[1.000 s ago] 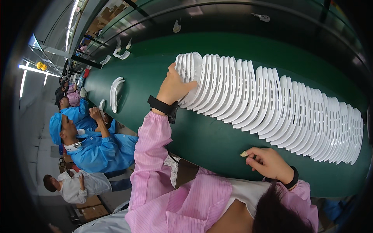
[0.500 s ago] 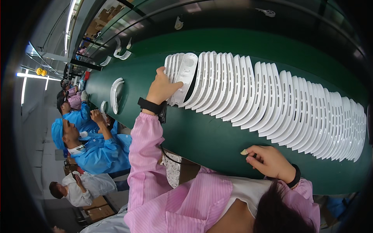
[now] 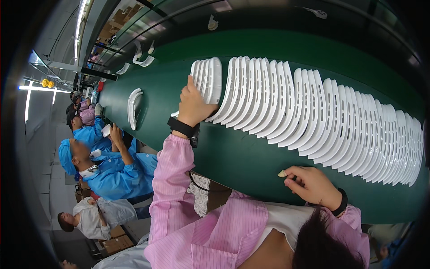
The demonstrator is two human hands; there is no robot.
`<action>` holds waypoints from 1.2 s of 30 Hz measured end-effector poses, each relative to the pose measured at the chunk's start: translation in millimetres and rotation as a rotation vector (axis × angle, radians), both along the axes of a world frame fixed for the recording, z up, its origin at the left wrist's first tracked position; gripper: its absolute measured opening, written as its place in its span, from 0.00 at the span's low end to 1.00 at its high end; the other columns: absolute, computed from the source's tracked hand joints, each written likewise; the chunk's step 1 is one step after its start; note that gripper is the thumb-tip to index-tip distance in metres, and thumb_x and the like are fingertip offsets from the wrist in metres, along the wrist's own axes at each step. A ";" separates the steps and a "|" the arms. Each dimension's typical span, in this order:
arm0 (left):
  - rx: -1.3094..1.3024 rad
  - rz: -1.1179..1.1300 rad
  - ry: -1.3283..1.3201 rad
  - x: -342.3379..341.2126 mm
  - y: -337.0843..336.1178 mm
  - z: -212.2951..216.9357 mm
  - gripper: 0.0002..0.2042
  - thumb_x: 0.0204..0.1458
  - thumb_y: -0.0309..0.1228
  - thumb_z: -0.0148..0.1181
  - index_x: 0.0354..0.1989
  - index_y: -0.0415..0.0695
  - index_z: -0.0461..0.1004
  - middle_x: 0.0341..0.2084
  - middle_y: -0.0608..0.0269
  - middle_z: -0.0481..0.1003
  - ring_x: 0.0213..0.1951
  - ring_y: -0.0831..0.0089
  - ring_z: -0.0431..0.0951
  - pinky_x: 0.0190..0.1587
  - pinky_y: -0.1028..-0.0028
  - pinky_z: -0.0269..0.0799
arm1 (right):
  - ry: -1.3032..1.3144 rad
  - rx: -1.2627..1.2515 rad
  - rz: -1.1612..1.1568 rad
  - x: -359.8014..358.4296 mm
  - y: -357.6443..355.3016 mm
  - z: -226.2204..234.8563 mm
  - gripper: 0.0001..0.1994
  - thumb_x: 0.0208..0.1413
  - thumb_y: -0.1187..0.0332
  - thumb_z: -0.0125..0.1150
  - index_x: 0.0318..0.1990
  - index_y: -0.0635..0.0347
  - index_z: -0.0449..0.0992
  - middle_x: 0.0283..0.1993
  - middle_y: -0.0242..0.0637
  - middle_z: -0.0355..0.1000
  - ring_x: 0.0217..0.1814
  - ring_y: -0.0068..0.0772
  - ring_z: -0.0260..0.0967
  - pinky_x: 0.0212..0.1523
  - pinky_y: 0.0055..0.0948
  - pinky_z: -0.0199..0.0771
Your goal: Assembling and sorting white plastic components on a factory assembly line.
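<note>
My left hand (image 3: 195,105) is around the near end of a short stack of white curved plastic covers (image 3: 208,74). Its index finger lies along the stack's left side and the thumb reaches to the right side. Just right of it, a long row of similar slotted white covers (image 3: 286,107) stands on edge, nested closely and curving toward the near right. A narrow gap parts the stack from this row. On the green table (image 3: 251,166), my right hand (image 3: 313,184) rests near the front edge, loosely bent and holding nothing visible. A beige cover (image 3: 281,174) sits on one fingertip.
Farther left lies a pair of white curved parts (image 3: 134,109). More white pieces (image 3: 144,61) lie at the back left. A dark rail or shelf edge (image 3: 268,18) runs behind the table. Co-workers in blue (image 3: 118,172) sit along the left side.
The stack's rightmost cover, earlier tilted with its face showing, now stands against the others. My left thumb has slid off its face to the near end. My right hand stays put.
</note>
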State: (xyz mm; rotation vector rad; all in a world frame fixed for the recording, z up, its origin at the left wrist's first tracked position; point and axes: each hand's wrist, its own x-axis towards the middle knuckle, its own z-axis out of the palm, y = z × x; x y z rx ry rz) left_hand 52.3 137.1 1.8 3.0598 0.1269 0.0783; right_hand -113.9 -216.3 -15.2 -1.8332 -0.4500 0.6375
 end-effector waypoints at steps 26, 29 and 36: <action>-0.850 0.268 0.281 -15.6 39.5 50.9 0.49 0.39 0.33 0.66 0.67 0.28 0.43 0.56 0.41 0.65 0.53 0.60 0.71 0.53 0.72 0.68 | 0.085 0.048 -0.023 2.5 0.9 -3.7 0.10 0.58 0.67 0.58 0.44 0.60 0.75 0.29 0.38 0.76 0.23 0.32 0.74 0.25 0.28 0.70; -1.148 0.217 0.293 -33.3 64.1 60.6 0.44 0.41 0.30 0.64 0.66 0.28 0.46 0.56 0.44 0.65 0.52 0.64 0.72 0.49 0.72 0.70 | 0.190 0.081 -0.011 2.3 1.9 -1.3 0.10 0.58 0.68 0.58 0.45 0.60 0.74 0.28 0.37 0.76 0.23 0.28 0.74 0.24 0.27 0.69; -1.934 -0.005 -0.031 -123.6 104.2 35.9 0.35 0.50 0.40 0.49 0.63 0.26 0.55 0.54 0.32 0.66 0.52 0.44 0.71 0.55 0.56 0.70 | 0.006 0.042 0.070 -6.9 13.8 22.2 0.13 0.57 0.70 0.60 0.49 0.62 0.72 0.30 0.34 0.76 0.23 0.24 0.71 0.25 0.25 0.69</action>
